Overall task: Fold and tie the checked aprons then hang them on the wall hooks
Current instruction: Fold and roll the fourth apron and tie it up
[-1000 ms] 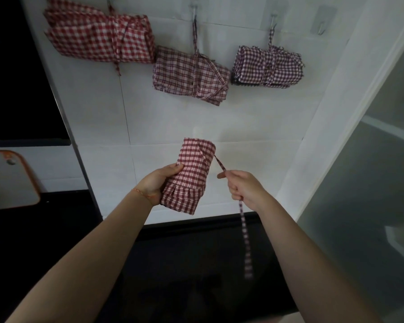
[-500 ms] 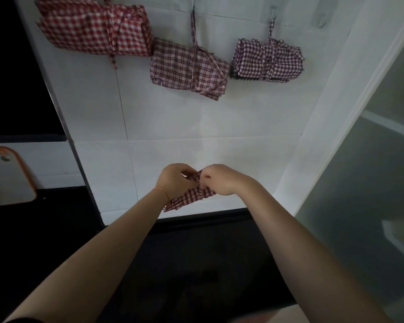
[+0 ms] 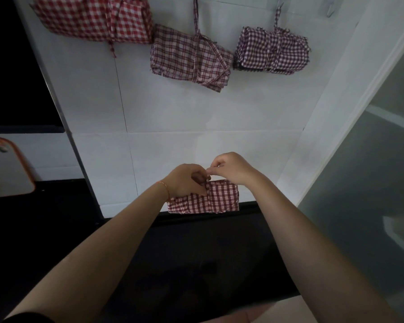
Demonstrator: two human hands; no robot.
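Nearest, just below centre, the left hand (image 3: 187,181) curls over the top of a folded checked apron (image 3: 216,198) and holds it, while the right hand (image 3: 230,169), at its 1 o'clock, pinches the strap (image 3: 207,186) that runs down the bundle's front. The knot, I judge, is not yet secure: if the pinch slackens before the strap is cinched, the folds could spring open and the bundle drop toward the dark counter (image 3: 196,252) below. Farther off, at 12 o'clock on the white wall (image 3: 196,108), three tied aprons hang; a spare hook (image 3: 328,9) at 1 o'clock awaits, where a loose loop might slip off.
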